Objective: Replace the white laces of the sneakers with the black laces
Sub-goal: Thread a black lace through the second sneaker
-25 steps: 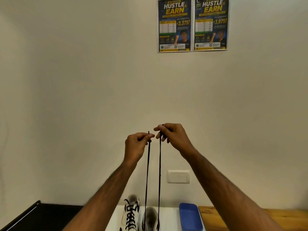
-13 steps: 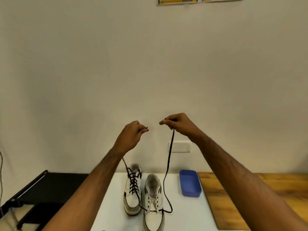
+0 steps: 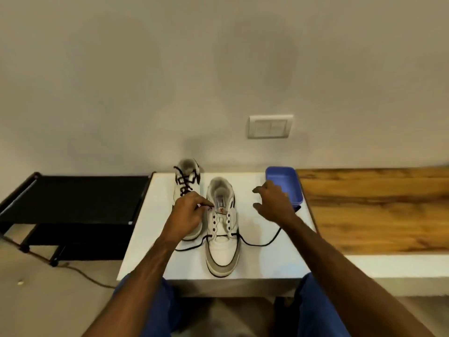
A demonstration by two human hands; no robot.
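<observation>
Left hand [image 3: 187,215] pinches the tongue edge of the near sneaker [image 3: 222,229] at frame center. Right hand [image 3: 274,203] hovers spread over the black lace [image 3: 262,243], holding nothing.

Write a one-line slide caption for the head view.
Left hand at the near sneaker tongue, black lace through its lowest eyelets; right hand open above the table.

Bare tabletop [image 3: 262,263] right of sneaker [image 3: 222,237]; blue tray [image 3: 284,183] blocks far corner.
</observation>
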